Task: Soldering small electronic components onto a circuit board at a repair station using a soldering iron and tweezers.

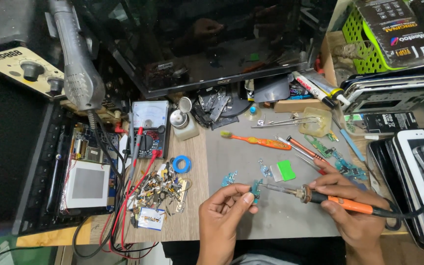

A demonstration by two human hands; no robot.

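Observation:
My left hand (224, 213) pinches a small green circuit board (256, 188) between thumb and fingers, just above the grey mat (276, 216). My right hand (354, 208) grips the orange handle of a soldering iron (320, 196). The iron's metal tip points left and touches the small board. The iron's black cable (418, 208) runs off to the right.
An orange toothbrush (258, 141), tweezers (283, 122), a screwdriver (305, 148) and small boards lie beyond my hands. A multimeter (148, 128), a heap of loose parts (160, 189) and an opened device (87, 172) sit left. Stacked tablets (413, 181) fill the right, a dark monitor (197, 44) the back.

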